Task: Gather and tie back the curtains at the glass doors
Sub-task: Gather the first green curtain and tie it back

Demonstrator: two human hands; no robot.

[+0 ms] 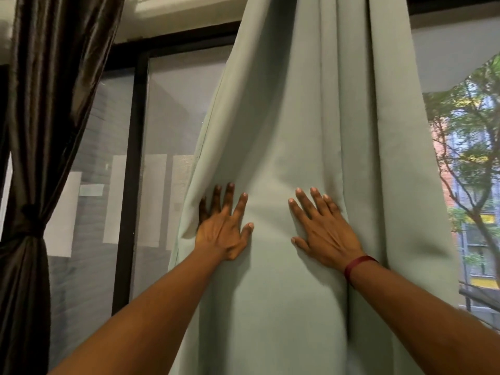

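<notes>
A pale green curtain [311,117] hangs in long folds in front of the glass doors and fills the middle of the view. My left hand [223,228] lies flat on it near its left edge, fingers spread and straight, with the outer fingers tucked behind a fold. My right hand [322,228] presses flat on the cloth to the right, fingers spread, a dark red band on its wrist. A dark brown curtain [48,104] hangs at the far left, cinched at its waist by a matching tie [31,220].
A black door frame post [135,158] stands between the two curtains, with glass panes [167,109] either side. Right of the green curtain the glass shows a tree [470,147] and buildings outside.
</notes>
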